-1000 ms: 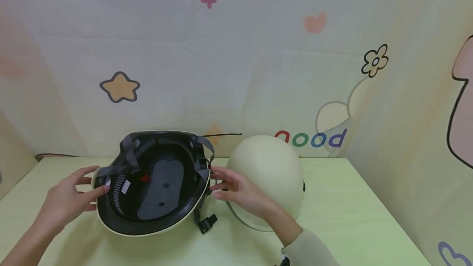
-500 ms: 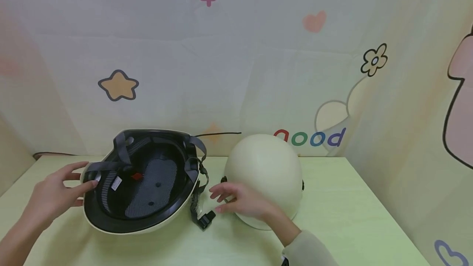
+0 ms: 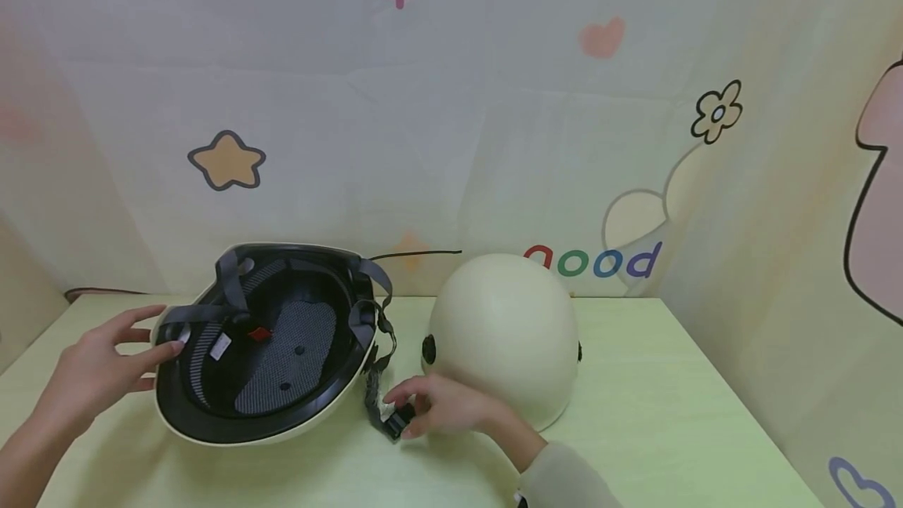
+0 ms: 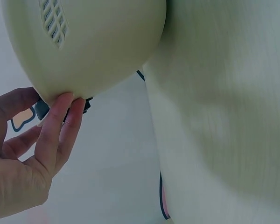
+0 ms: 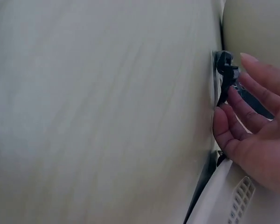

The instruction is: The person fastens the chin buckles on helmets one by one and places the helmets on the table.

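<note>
A cream helmet (image 3: 257,431) lies on its back at the left of the table in the head view, its black lining facing up and toward me. My left hand (image 3: 95,371) grips its left rim, thumb over the inner edge and fingers on the outer shell. From its right side a dark chin strap (image 3: 374,390) trails down to a black buckle (image 3: 400,419). My right hand (image 3: 447,406) reaches round the buckle, thumb and fingers spread to either side of it. In the right wrist view a small gap shows between a fingertip and the buckle (image 5: 229,72).
A second cream helmet (image 3: 504,328) stands dome up just right of the first, behind my right hand. Both sit on a pale green table (image 3: 656,406) against a printed cloth backdrop (image 3: 317,100). A thin dark cord (image 3: 423,255) runs along the backdrop.
The upturned helmet has shifted left with my left hand. My right hand has let go of its right rim and moved down to the buckle.
</note>
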A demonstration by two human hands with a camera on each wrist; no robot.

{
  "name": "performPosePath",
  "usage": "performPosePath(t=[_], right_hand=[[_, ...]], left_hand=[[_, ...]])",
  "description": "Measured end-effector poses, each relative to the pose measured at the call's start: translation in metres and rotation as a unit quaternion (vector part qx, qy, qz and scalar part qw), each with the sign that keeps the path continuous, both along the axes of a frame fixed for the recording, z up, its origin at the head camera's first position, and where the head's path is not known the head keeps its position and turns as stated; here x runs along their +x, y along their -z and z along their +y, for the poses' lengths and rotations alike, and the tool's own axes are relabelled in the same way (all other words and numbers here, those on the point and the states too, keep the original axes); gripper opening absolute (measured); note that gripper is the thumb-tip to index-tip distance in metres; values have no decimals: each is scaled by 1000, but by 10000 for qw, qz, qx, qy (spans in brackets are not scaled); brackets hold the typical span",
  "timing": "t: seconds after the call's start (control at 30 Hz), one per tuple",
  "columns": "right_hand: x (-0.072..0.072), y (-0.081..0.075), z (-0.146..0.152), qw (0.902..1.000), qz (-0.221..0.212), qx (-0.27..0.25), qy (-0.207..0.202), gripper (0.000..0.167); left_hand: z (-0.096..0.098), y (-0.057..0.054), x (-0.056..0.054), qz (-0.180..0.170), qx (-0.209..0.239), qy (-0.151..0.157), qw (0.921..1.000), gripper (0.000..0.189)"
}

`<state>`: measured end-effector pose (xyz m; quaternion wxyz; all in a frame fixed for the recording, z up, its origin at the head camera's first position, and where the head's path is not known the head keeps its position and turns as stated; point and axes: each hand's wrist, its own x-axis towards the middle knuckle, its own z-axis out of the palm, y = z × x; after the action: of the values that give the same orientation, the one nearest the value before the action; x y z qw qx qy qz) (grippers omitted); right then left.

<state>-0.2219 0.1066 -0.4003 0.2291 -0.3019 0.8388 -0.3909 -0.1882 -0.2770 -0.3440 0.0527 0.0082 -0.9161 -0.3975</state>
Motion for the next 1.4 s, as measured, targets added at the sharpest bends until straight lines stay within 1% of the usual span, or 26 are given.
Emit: performPosePath(t=[0.07,0.23,0.3,0.4,0.5,0.6,0.73,0.87,1.0,1.1,1.17,1.3,1.4], right_hand=[[0,1,-1,9999,68,106,20,39],[2,2,-1,9981,487,373,-110,27],[2,3,-1,9975,573,399,-88,24],[2,4,1,9980,552,316,3,22],[2,3,5,9985,538,72,7,20],[2,-2,10,9983,537,-226,-22,18],[2,-13,16,9970,506,-578,28,19],[5,-28,21,9942,276,-1017,228,20],[7,-44,25,9865,-96,-1571,444,23],[7,-55,27,9798,-216,-1905,571,26],[6,-63,29,9759,-225,-2065,668,27],[4,-77,30,9708,-49,-2233,878,29],[3,-87,32,9678,95,-2299,1019,31]], left_hand=[[0,0,0,-7,4,-6,10000,73],[0,0,1,-9,-16,-17,10000,73],[-1,0,1,3,-8,2,10000,73],[-1,1,1,38,16,37,10000,72],[-1,2,1,59,-15,50,10000,71],[-1,1,1,38,-62,47,10000,72],[0,1,1,15,-100,46,9999,73],[1,1,2,46,-178,59,9998,73],[4,3,3,102,-244,96,9996,74],[9,4,4,156,-240,163,9995,73],[14,3,6,97,-156,241,9995,73],[25,0,9,-57,61,441,9990,73],[35,-1,11,-109,61,556,9984,73]])
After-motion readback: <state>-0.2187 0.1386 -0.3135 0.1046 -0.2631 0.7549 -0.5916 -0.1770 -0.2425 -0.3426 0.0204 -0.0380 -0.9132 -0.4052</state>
